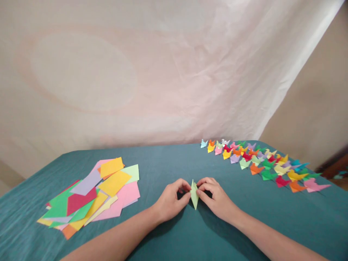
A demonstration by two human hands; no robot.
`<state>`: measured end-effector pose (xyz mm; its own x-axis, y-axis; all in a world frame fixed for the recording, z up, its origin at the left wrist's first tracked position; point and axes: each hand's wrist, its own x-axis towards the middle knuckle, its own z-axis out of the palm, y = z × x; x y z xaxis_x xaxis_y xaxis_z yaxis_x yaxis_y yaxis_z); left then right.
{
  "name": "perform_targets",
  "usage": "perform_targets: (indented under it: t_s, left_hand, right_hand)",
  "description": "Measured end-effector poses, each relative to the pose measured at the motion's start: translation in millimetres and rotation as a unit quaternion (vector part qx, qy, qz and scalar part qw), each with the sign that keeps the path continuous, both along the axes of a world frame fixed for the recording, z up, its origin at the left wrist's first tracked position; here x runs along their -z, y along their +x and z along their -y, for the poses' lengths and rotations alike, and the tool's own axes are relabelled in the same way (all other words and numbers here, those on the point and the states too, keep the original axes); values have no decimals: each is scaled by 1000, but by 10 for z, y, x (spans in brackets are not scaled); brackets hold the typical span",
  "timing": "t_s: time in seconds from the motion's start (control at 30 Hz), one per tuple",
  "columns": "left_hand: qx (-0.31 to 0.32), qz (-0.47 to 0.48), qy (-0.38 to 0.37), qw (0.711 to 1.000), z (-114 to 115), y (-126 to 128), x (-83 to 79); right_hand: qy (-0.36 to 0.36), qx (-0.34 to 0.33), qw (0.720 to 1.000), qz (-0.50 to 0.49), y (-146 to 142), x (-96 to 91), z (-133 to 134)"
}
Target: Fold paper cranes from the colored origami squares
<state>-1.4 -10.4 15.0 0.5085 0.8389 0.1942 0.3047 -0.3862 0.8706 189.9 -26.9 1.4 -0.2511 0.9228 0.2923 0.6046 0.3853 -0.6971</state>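
Note:
A light green folded paper (194, 195), narrow and diamond-shaped with pointed ends, stands between my hands just above the table. My left hand (174, 198) pinches its left edge between thumb and fingers. On the opposite edge, the thumb and fingertips of my right hand (216, 197) are closed on the same paper. Its far tip points away from me and its near tip points toward me.
On the left lies a loose pile of coloured paper sheets (114, 183). Several rows of small folded paper birds (255, 168) stand at the right. A dark green cloth (168, 239) covers the table, and a pale curtain (152, 79) hangs behind.

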Motion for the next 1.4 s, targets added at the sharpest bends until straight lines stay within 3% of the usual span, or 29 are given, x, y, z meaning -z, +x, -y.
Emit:
perform_targets:
  t_s: [0.2, 0.4, 0.63, 0.93, 1.4]
  left_hand:
    - [-42, 129, -108, 985, -95, 31, 124]
    - [-20, 161, -164, 973, -126, 17, 156]
    - [-13, 165, -168, 972, -116, 18, 152]
    - [-17, 153, -160, 975, -98, 29, 141]
    - [-19, 142, -144, 979, -100, 27, 141]
  right_hand:
    - [23, -36, 999, -28, -84, -55, 76]
    - [48, -25, 996, -68, -102, -49, 69]
    - [76, -2, 993, -89, -109, -39, 87]
    - [19, 18, 992, -122, -170, -69, 107]
    - [5, 26, 992, -125, -177, -82, 86]
